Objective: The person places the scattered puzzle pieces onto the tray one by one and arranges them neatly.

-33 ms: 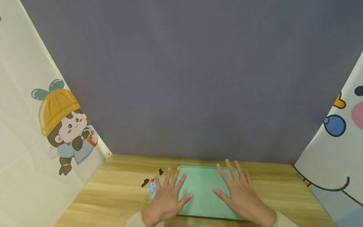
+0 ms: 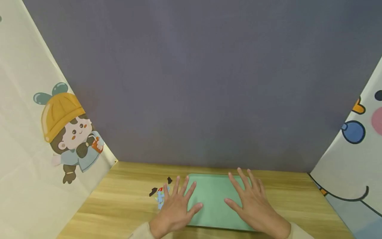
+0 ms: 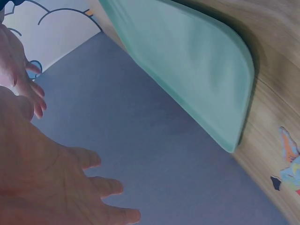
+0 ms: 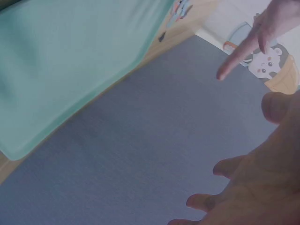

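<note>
A light green tray (image 2: 215, 199) lies on the wooden table. My left hand (image 2: 174, 209), palm down with fingers spread, is held over the tray's left edge and holds nothing. Over the tray's right side, my right hand (image 2: 256, 209) is spread the same way, also holding nothing. Both wrist views show the hands raised apart from the tray. Small flat pieces (image 2: 160, 196), light blue with some red, lie in a cluster left of the tray, partly hidden behind my left fingers. Two dark pieces lie beside them, one farther back (image 2: 169, 180) and one to the left (image 2: 153, 192).
A dark grey panel (image 2: 203, 99) stands along the table's back edge. White sheets with cartoon prints flank it, one on the left (image 2: 24, 132) and one on the right (image 2: 343, 166). Wooden tabletop (image 2: 113, 202) extends on both sides of the tray.
</note>
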Motion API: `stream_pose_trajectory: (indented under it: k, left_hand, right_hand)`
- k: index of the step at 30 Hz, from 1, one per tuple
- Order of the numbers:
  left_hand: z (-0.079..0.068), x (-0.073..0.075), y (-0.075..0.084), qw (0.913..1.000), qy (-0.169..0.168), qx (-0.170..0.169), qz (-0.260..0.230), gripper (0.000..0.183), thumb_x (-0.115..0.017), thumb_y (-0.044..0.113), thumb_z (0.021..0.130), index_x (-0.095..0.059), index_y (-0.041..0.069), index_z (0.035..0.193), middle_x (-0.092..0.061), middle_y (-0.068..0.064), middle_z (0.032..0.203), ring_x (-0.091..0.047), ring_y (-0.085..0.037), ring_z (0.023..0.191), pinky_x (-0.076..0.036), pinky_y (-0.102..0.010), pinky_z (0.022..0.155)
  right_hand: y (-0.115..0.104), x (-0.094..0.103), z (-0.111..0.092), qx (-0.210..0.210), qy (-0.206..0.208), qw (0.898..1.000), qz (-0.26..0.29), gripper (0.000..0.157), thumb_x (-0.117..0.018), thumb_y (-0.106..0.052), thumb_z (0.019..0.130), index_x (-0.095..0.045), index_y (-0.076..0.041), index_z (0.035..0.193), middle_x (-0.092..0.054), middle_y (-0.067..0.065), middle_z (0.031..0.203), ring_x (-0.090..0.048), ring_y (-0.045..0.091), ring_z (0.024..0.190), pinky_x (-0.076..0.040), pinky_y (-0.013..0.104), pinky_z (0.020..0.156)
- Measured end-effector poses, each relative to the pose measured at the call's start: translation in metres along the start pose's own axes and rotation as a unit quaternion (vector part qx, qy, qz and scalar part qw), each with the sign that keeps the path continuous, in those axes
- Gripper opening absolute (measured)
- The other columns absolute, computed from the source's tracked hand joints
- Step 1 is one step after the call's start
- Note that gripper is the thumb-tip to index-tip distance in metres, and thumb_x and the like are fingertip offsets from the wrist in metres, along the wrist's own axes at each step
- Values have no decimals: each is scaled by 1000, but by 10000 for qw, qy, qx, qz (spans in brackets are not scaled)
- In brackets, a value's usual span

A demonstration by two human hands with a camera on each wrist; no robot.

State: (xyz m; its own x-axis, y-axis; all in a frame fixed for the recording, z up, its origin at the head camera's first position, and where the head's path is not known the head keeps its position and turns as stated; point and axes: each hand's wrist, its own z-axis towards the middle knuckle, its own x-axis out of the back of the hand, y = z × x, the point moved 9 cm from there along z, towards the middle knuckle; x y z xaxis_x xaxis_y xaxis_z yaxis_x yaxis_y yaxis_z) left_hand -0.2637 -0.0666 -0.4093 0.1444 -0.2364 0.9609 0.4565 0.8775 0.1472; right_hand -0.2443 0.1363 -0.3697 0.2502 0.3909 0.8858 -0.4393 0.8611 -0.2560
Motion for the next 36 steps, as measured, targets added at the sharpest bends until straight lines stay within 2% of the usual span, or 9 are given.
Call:
stream_pose_trajectory:
  k: [5,9,16,21,25,30,36]
  left_hand:
    - [-1,6,-2,9997,219,-55,-10,68,-35,60,94,-31,19,148,-23,-10,153,-12,-40,139,-7,-73,98]
    - [-1,8,-4,9992,370,-138,-10,68,-36,59,94,-31,18,148,-24,-12,153,-13,-42,138,-7,-73,97]
    - [-1,8,-12,9997,197,30,110,71,-30,63,94,-32,17,148,-24,-12,152,-12,-40,138,-8,-72,99]
    - [-2,4,-20,9998,41,181,64,69,-34,61,94,-32,18,148,-23,-13,153,-12,-39,139,-8,-70,100]
    - [-4,2,-30,9996,118,263,74,69,-37,60,94,-34,16,147,-29,-13,151,-18,-38,138,-10,-70,100]
    - [-6,-3,-48,9993,243,251,146,65,-41,56,95,-39,13,144,-41,-11,142,-30,-41,131,-20,-68,96]
    - [-10,-5,-76,9982,479,278,244,55,-63,36,88,-50,5,132,-55,-10,122,-45,-36,112,-33,-56,83]
  right_hand:
    - [6,-3,-1,-20,-34,10000,73,71,-52,-53,92,-26,-22,150,-12,16,154,-2,45,138,-14,72,95]
    - [10,-4,-1,-117,-163,9997,122,71,-50,-54,92,-27,-21,150,-12,16,154,-1,45,137,-13,71,96]
    - [15,-6,-2,-182,-282,9994,122,72,-49,-55,92,-28,-18,149,-13,17,153,-4,46,137,-12,71,96]
    - [19,-8,-5,-201,-224,9995,56,72,-51,-53,92,-30,-15,149,-16,19,152,-7,47,136,-13,70,96]
    - [27,-11,-7,-237,-179,9996,18,72,-54,-51,91,-30,-13,148,-19,22,150,-12,49,134,-16,70,95]
    - [44,-18,-14,-423,-294,9985,177,73,-58,-46,91,-30,-7,147,-20,24,147,-15,49,131,-17,67,96]
    - [62,-26,-23,-586,-409,9967,380,72,-62,-40,90,-33,-2,144,-21,23,145,-16,48,130,-21,69,91]
